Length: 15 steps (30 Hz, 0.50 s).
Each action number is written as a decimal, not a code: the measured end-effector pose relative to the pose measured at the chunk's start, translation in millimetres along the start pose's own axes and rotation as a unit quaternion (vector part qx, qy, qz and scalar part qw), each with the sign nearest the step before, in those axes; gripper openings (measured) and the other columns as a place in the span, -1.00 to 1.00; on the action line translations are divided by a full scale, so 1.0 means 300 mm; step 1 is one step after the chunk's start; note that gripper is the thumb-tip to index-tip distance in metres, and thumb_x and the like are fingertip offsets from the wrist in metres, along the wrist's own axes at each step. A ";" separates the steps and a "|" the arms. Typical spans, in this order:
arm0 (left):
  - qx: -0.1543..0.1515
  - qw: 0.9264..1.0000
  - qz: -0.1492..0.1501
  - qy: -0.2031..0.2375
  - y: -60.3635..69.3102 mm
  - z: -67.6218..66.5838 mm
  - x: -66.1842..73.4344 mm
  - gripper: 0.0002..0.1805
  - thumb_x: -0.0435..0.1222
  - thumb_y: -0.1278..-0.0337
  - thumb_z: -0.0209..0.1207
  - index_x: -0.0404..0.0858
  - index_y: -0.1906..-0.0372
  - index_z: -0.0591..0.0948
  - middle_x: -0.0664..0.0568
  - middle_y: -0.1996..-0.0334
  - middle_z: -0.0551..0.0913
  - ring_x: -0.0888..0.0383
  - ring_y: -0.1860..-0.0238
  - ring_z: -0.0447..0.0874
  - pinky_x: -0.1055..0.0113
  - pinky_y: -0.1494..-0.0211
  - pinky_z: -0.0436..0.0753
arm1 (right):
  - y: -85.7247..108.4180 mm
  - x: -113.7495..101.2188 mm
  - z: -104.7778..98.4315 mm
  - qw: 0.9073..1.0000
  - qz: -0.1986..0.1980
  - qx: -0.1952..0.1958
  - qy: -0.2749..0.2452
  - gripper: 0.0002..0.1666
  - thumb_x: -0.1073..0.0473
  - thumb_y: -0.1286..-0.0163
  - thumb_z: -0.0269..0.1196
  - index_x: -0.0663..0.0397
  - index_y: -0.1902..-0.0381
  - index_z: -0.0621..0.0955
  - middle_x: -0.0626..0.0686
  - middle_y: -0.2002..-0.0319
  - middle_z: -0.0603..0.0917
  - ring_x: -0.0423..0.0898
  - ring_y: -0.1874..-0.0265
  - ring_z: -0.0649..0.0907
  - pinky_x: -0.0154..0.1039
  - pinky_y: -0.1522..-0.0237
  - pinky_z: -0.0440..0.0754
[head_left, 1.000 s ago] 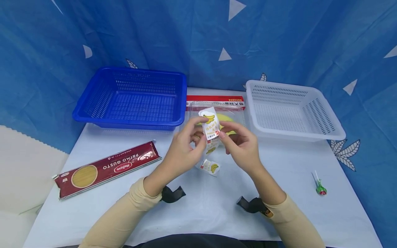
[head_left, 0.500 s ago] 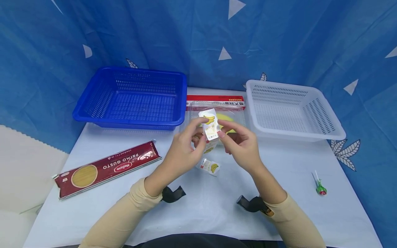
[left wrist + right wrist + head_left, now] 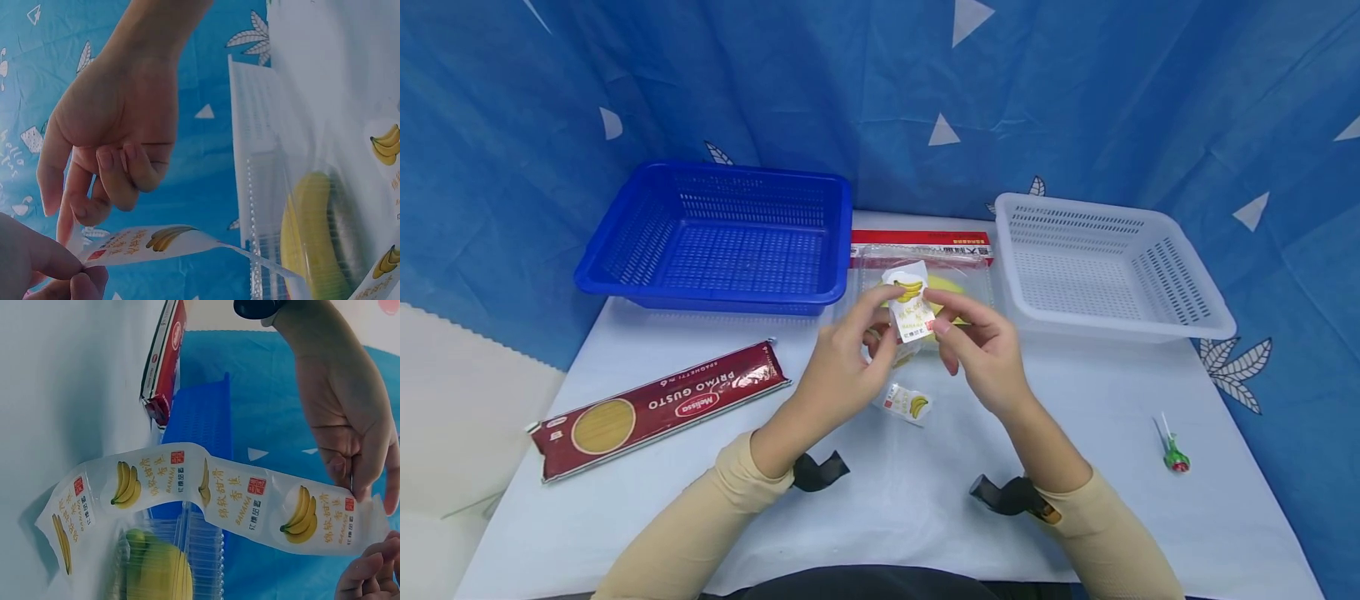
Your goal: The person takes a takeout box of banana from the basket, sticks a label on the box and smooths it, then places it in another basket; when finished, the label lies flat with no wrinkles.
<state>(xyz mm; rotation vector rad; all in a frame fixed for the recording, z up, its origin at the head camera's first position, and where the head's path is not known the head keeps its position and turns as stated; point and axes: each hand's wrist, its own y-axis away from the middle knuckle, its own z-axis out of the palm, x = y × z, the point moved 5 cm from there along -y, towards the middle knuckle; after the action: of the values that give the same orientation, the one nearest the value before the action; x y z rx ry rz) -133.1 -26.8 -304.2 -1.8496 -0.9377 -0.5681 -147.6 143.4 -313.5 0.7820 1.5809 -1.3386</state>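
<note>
A strip of white banana stickers (image 3: 912,312) is held up between both hands in the head view. My left hand (image 3: 848,354) pinches its upper end between thumb and fingers. On the other side, my right hand (image 3: 988,358) has curled fingers, thumb and index at the label's right edge. From the right wrist view, the sticker strip (image 3: 244,497) hangs in a long curve, its tail folded on the table. Behind it lies a clear plastic box (image 3: 212,556) with a yellow banana (image 3: 165,569) inside. The right fingertips' exact grip is partly hidden.
A blue basket (image 3: 715,292) stands back left, a white basket (image 3: 1120,325) back right. Between them lies a red box (image 3: 925,238). A red spaghetti pack (image 3: 658,410) is on the left of the table (image 3: 887,517), a green lollipop (image 3: 1176,457) on the right.
The upper sticker has tilted back and forth slightly and now faces the head camera more. The right fingers have shifted a little along its edge. The left hand has stayed nearly still.
</note>
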 end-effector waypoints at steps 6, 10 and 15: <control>0.003 0.998 -0.027 0.051 0.000 0.001 -0.004 -0.54 -0.49 -0.25 0.12 -0.24 -0.24 0.42 -0.07 0.23 0.77 0.25 0.43 0.61 0.44 0.32 0.65 | 0.007 0.005 0.003 1.000 -0.017 -0.001 0.016 -0.57 0.45 -0.36 0.18 0.32 -0.19 0.55 -0.02 0.29 0.55 -0.13 0.75 0.42 -0.32 0.73 0.41; 0.008 0.996 -0.042 0.075 0.001 -0.002 -0.004 -0.54 -0.49 -0.23 0.14 -0.24 -0.23 0.43 -0.05 0.22 0.76 0.26 0.39 0.62 0.43 0.27 0.67 | 0.013 0.010 0.002 1.000 -0.020 0.000 0.017 -0.58 0.36 -0.41 0.19 0.34 -0.21 0.52 0.00 0.16 0.56 -0.09 0.74 0.49 -0.34 0.72 0.47; 0.010 0.997 -0.030 0.066 0.001 -0.003 0.001 -0.53 -0.49 -0.23 0.14 -0.23 -0.24 0.44 -0.06 0.24 0.76 0.26 0.39 0.61 0.43 0.28 0.66 | 0.009 0.005 0.002 1.000 -0.013 0.008 0.024 -0.59 0.25 -0.43 0.23 0.30 -0.18 0.56 0.01 0.18 0.58 -0.06 0.75 0.51 -0.34 0.73 0.47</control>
<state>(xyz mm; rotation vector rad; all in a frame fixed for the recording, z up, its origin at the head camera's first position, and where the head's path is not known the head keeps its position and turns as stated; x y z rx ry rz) -132.7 -27.6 -303.8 -1.7489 -0.9090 -0.7064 -145.6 143.4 -316.0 0.8114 1.6242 -1.3623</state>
